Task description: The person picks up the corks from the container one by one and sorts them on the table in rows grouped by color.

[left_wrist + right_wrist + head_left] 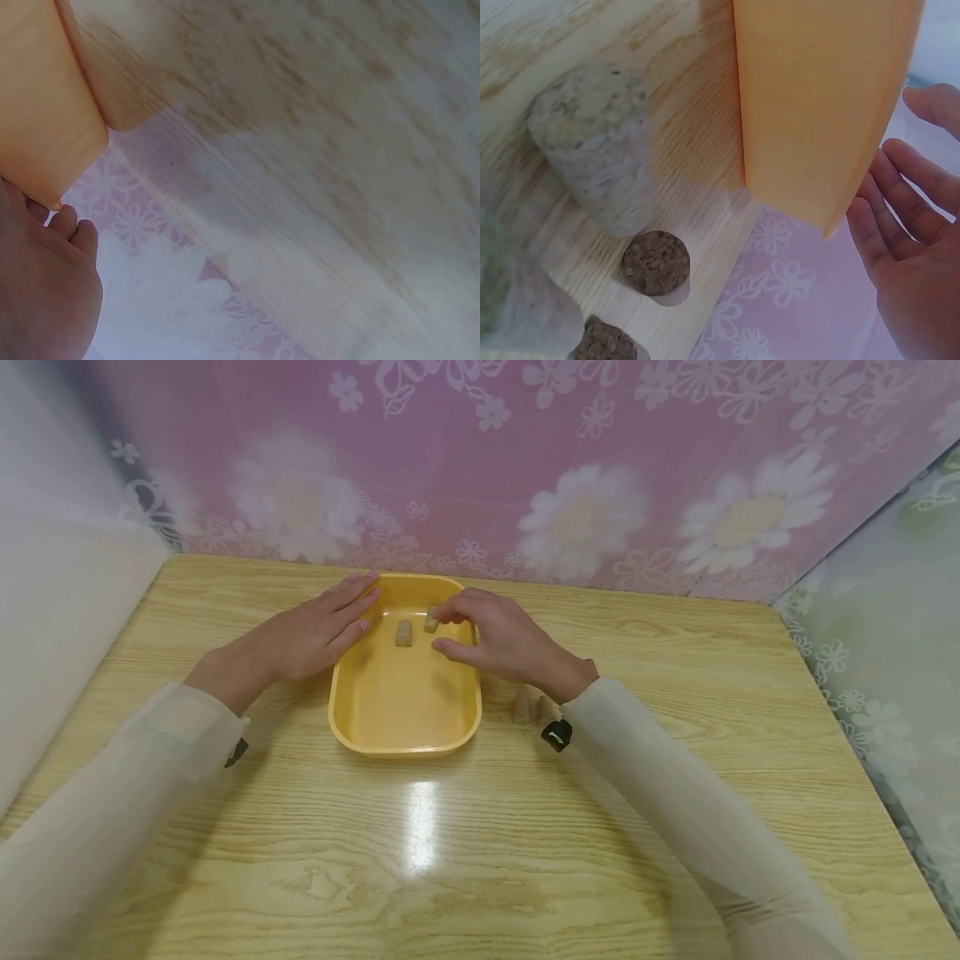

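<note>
A yellow plastic tray sits on the table with two cork stoppers lying inside it, one left of centre and another cork toward the right wall. My left hand rests along the tray's left rim, fingers extended; the left wrist view shows its fingertips at the tray edge. Over the right rim reaches my right hand, its thumb spread apart from the index finger. That index fingertip overlaps the right-hand cork in the head view, and nothing is seen pinched between finger and thumb.
Outside the tray, under the right wrist, stand more corks. In the right wrist view they include a large tapered cork and a dark-ended cork. A pink flowered curtain hangs behind the wooden table.
</note>
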### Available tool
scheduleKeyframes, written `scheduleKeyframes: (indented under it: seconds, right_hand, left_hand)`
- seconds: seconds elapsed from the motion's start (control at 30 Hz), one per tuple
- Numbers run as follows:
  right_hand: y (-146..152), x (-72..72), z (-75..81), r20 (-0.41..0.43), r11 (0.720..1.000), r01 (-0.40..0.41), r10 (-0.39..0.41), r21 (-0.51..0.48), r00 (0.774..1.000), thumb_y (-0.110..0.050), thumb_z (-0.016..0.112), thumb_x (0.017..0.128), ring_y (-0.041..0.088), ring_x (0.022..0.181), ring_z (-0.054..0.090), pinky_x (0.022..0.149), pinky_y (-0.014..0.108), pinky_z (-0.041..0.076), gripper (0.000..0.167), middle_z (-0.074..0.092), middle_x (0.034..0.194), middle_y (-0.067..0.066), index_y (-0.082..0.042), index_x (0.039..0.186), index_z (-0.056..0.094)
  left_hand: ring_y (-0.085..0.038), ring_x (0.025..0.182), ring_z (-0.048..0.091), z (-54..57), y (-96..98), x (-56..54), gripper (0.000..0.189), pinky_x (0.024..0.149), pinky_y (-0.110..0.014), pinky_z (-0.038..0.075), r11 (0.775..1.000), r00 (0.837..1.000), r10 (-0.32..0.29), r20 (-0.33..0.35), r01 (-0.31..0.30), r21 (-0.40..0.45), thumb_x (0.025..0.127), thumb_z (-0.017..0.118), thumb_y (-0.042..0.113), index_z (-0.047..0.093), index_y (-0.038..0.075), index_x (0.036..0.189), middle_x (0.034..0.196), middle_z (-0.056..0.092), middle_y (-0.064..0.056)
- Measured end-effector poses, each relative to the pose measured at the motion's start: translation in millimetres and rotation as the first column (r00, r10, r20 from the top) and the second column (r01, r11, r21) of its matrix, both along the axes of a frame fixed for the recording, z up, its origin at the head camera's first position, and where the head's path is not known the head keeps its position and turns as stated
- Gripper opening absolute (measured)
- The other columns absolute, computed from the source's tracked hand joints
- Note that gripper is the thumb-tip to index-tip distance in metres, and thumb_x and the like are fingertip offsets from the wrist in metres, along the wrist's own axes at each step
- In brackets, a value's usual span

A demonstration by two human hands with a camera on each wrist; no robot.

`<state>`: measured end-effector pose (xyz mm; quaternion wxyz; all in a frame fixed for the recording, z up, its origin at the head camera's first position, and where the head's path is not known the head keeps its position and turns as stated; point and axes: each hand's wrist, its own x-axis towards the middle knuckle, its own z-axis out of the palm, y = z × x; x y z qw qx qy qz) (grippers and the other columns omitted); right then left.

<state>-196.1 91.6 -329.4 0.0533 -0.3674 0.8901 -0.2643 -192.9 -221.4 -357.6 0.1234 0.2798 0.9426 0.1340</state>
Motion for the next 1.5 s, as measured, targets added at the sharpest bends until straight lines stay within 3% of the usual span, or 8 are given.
scheduleKeyframes:
  seconds: [0.53,0.97,1.5]
  right_hand:
    - [-17.5,-10.7,-1.4,0.043,0.999,-0.022,0.02,0.045,0.999,-0.035,0.072,0.106,0.029,0.127,0.068,0.113,0.043,0.054,0.045,0.072,0.138,0.011,-0.005,0.139,0.07]
    - [-28.5,-17.1,-6.4,0.051,0.998,-0.013,0.01,0.061,0.999,-0.031,0.073,0.105,0.027,0.124,0.069,0.11,0.041,0.055,0.042,0.072,0.136,0.009,-0.005,0.138,0.071]
    - [-45.4,-21.8,-14.8,0.04,0.993,-0.018,0.013,0.115,0.999,-0.032,0.072,0.106,0.024,0.124,0.067,0.11,0.038,0.055,0.039,0.073,0.133,0.008,-0.006,0.135,0.073]
  left_hand:
    - [-0.031,0.172,-0.007,0.0,0.5,-0.3,0.066,0.137,-0.063,0.011,1.0,1.0,0.002,0.001,-0.002,0.012,0.121,0.027,0.044,0.008,0.017,0.177,0.186,-0.008,-0.001]
    - [-0.03,0.172,-0.007,1.2,-0.2,0.6,0.068,0.137,-0.064,0.011,1.0,1.0,0.001,0.008,-0.001,0.015,0.119,0.02,0.052,0.008,0.018,0.178,0.185,-0.011,0.003]
    - [-0.03,0.172,-0.006,0.0,0.3,0.5,0.067,0.137,-0.063,0.011,1.0,1.0,0.01,0.001,-0.01,0.013,0.12,0.023,0.049,0.009,0.018,0.177,0.185,-0.01,0.005]
